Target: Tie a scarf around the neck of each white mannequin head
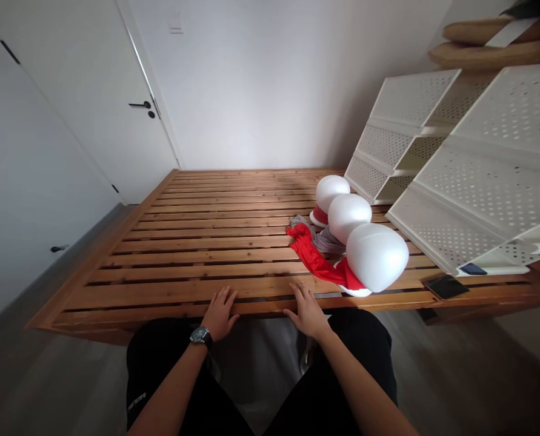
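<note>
My left hand (219,313), with a dark watch (200,335) at its wrist, rests on the front edge of the slatted wooden surface (197,292). Its fingers lie flat and hold nothing. Also on that edge, my right hand (306,310) is spread flat and holds nothing. To its right stands a white foam head form (377,257) with a red cloth (313,257) around its base, trailing left. Behind it are a second white head form (350,218) by a grey cloth (328,241), and a third head form (332,192) with dark red fabric (319,215) at its neck.
White perforated storage bins (492,163) are stacked at the right. A phone (446,287) lies near the front right edge. Tan cushion-like items (492,53) sit above the bins. A white door (83,91) with a black handle (140,105) is at the left.
</note>
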`<state>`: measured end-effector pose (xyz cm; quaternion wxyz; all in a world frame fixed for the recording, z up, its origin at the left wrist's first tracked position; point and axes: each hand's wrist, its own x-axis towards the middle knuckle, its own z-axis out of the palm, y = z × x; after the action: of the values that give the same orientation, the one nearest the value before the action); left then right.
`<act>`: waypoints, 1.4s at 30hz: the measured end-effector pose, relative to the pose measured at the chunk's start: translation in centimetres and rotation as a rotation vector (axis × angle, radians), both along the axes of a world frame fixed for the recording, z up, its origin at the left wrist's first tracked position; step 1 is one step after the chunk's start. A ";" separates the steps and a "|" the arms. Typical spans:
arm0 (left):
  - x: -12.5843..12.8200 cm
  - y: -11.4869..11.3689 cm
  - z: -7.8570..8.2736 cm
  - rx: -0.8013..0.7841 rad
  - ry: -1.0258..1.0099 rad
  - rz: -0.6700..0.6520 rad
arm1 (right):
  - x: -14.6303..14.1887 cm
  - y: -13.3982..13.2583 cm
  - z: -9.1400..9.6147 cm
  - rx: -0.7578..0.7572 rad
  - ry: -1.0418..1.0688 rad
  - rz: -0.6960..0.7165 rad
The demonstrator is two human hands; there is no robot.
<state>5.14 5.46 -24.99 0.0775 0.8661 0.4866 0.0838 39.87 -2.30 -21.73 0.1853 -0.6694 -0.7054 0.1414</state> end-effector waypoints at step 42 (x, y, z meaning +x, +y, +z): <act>2.2 0.4 -0.1 0.044 0.048 0.064 | -3.5 3.4 -2.5 -0.106 -0.335 0.016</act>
<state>7.38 5.88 -25.07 0.0441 0.8534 0.5138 0.0760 36.32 1.06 -24.20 0.0287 -0.6868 -0.7232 0.0661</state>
